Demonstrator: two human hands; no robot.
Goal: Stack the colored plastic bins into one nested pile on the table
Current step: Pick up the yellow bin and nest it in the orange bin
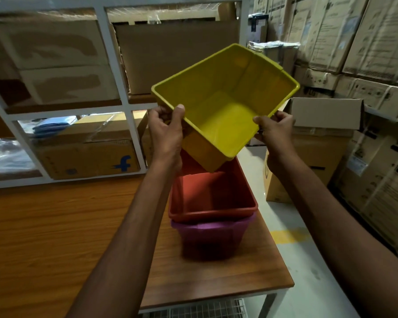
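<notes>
I hold a yellow bin in the air, tilted so its open side faces me. My left hand grips its near left rim and my right hand grips its near right rim. Directly below, a red bin sits nested inside a purple bin on the wooden table, near the table's right edge. The yellow bin's lower corner hangs just over the red bin's far rim and hides part of it.
A white shelf frame with cardboard boxes stands behind the table. An open cardboard box sits on the floor to the right, with stacked cartons beyond. The table's right edge drops to a grey floor.
</notes>
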